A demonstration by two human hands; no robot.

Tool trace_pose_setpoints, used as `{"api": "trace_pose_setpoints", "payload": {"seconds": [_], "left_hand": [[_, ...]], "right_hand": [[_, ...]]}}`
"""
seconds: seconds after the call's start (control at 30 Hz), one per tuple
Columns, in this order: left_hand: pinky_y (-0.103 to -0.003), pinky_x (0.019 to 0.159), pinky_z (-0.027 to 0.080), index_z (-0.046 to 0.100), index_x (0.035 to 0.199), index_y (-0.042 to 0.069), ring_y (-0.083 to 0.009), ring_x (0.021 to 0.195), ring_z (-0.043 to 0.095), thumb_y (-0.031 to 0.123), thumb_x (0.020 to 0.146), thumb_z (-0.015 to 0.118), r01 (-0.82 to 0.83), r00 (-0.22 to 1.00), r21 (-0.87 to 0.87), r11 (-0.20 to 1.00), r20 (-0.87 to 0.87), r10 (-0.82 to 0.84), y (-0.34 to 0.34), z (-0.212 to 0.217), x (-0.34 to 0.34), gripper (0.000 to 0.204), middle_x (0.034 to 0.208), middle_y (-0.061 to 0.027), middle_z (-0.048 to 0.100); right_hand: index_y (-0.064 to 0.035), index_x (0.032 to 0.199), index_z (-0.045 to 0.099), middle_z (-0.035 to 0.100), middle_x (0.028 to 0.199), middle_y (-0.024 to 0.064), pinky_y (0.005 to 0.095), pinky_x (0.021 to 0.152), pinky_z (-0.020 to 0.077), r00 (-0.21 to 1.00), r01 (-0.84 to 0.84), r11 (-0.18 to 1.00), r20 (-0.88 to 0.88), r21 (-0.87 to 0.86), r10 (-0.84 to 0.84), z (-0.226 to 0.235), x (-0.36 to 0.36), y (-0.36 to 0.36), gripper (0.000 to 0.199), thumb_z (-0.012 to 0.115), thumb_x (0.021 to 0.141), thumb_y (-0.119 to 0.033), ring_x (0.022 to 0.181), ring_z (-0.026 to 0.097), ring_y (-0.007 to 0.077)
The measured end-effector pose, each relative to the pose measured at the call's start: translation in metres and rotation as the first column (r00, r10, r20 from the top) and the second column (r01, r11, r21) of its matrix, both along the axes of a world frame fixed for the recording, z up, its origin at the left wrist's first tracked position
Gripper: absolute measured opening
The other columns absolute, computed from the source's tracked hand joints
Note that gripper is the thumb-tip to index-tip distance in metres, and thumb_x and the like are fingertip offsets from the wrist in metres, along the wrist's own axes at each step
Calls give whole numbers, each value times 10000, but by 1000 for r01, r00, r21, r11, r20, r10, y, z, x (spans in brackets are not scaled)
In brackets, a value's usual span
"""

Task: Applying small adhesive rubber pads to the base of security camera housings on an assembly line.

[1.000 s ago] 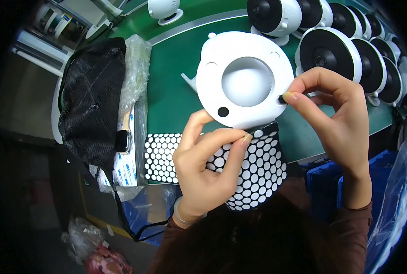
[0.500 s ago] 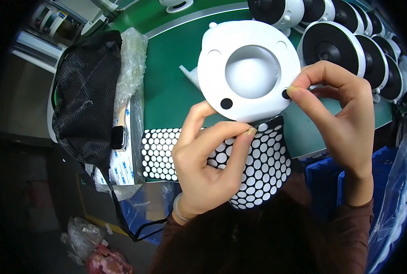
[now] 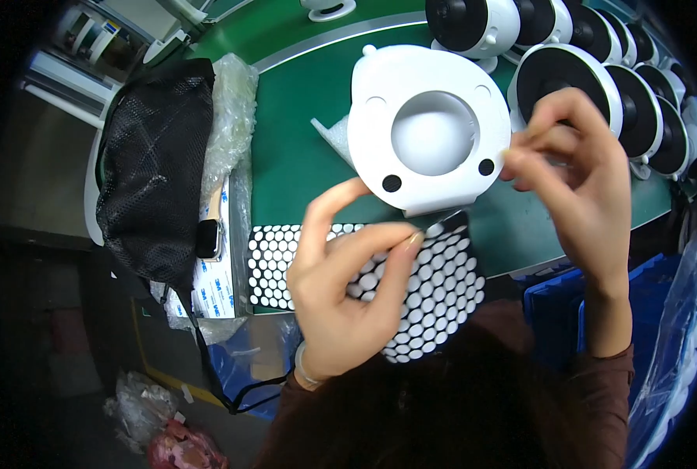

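Note:
A white rounded housing (image 3: 364, 148) with a domed recess lies on the green table in front of me. Two small black round pads sit on its near face, a left pad (image 3: 391, 184) and a right pad (image 3: 486, 167). My left hand (image 3: 348, 289) pinches the upper edge of a black sheet (image 3: 434, 293) covered in white dots, just below the housing, with one finger reaching the housing's lower left edge. My right hand (image 3: 579, 176) is curled beside the housing's right edge, near the right pad; motion smears its fingertips, and whether they hold anything is unclear.
Several white round devices (image 3: 571, 70) with black faces crowd the back right. At left are a black mesh bag (image 3: 157, 172), bubble wrap (image 3: 231, 117) and a smartwatch (image 3: 209, 238). Blue bins (image 3: 552, 301) stand below the table's right edge; plastic bags (image 3: 141, 406) lie on the floor.
My right fingertips have come off the right pad, leaving it fully visible on the housing. My left hand has shifted slightly left and down with the dotted sheet.

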State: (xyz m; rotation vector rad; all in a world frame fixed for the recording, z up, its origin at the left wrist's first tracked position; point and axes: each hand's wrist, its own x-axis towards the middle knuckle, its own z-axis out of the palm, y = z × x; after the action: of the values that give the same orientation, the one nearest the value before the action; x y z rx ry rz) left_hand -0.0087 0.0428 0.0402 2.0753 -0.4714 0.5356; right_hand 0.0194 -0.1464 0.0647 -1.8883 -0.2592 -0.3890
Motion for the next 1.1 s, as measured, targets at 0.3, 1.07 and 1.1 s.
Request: {"api": "trace_pose_setpoints", "payload": {"seconds": [0.3, 1.07, 1.1], "left_hand": [[-259, 566, 427, 657, 839, 29, -204, 654, 572, -42, 618, 638, 154, 986, 79, 985, -75, -149, 6, 22, -12, 232, 763, -75, 613], [-209, 548, 434, 617, 716, -33, -144, 604, 582, -70, 652, 617, 273, 941, -115, 955, -173, -290, -7, 20, -1, 74, 682, -98, 605], [-205, 548, 432, 617, 716, -33, -135, 607, 580, -70, 654, 614, 268, 936, -141, 953, -195, -292, -7, 19, 0, 73, 684, -92, 604]], "right_hand": [[5, 876, 616, 627, 767, 100, 230, 577, 459, 939, -282, 921, 118, -270, 323, -5, -34, 2, 232, 617, 648, 52, 640, 596, 166], [-70, 719, 621, 568, 700, 31, 283, 572, 425, 925, -242, 865, 165, -440, 343, 9, -18, -6, 192, 703, 553, -17, 661, 543, 204], [-70, 719, 616, 565, 698, 29, 283, 567, 425, 908, -255, 854, 191, -454, 372, 8, -15, -6, 195, 703, 553, -16, 663, 542, 202]]}}
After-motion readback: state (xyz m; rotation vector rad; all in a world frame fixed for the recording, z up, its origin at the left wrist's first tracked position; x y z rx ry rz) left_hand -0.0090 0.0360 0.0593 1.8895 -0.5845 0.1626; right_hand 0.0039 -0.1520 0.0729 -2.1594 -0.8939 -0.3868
